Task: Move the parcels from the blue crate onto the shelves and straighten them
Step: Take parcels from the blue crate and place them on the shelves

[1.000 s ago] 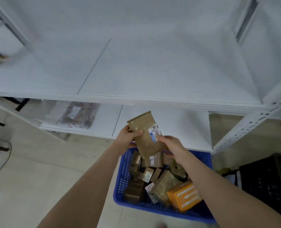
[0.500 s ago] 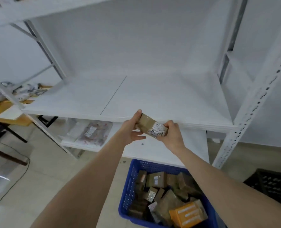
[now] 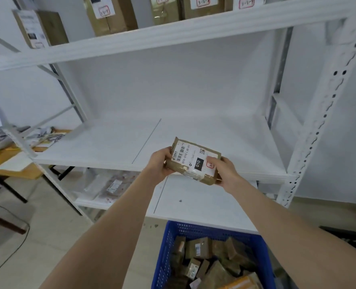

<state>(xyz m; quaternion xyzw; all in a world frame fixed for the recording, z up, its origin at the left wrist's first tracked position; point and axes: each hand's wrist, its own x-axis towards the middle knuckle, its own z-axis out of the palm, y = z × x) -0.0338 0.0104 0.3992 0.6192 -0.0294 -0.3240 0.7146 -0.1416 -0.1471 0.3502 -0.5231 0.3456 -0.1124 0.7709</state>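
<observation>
Where the white shelf [image 3: 102,147] ends, a wooden desk [image 3: 25,174] (cluttered) stands.

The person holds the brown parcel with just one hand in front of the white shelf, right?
No, with both hands. The head view shows the left hand and the right hand holding the brown parcel in front of the white shelf.

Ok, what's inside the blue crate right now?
The blue crate holds a loose pile of brown parcels, some labelled, plus an orange box. Anything under the pile is covered.
</observation>
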